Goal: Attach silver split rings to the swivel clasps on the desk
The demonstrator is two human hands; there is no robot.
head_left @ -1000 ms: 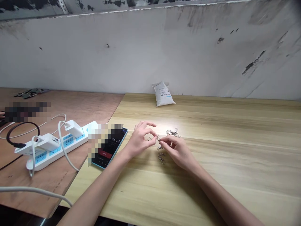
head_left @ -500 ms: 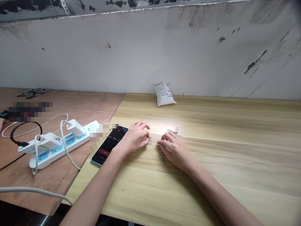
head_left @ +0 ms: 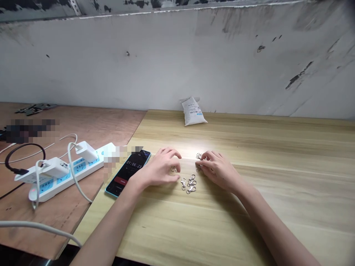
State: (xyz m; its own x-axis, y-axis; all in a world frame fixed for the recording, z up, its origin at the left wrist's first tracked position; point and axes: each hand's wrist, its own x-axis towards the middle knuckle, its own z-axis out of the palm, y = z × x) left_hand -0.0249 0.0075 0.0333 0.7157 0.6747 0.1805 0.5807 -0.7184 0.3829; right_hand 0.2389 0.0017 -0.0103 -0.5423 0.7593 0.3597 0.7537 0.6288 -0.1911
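My left hand [head_left: 162,169] rests on the light wooden table [head_left: 249,177] with its fingers curled over a small metal ring [head_left: 173,169]. My right hand [head_left: 217,169] lies a little to the right, fingertips pinched on a clasp at the near edge of a small pile of metal clasps [head_left: 200,156]. Between and just in front of the two hands lie three finished silver lobster clasps [head_left: 189,183], touched by neither hand.
A phone [head_left: 128,171] with a running timer lies left of my left hand. A white power strip [head_left: 66,170] with chargers and cables sits on the brown board further left. A small white bag [head_left: 193,110] stands by the wall.
My right hand has moved right and away to the clasp pile, uncovering the clasps on the table. My left hand has lowered flat over the ring.
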